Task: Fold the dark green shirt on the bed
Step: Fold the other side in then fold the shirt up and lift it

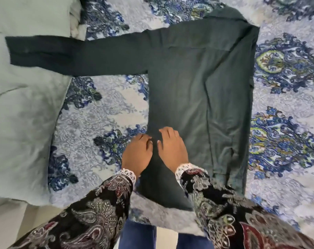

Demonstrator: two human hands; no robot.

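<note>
Shirt flat on bed | left hand, right hand: open, palms pressing shirt's left edge

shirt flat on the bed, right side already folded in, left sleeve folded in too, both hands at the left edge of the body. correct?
Not quite. In the head view the left sleeve of the dark green shirt is not folded in: it lies stretched straight out to the left, its cuff over the pale pillow. The rest holds: right side folded in, left hand and right hand at the body's left edge.
</note>
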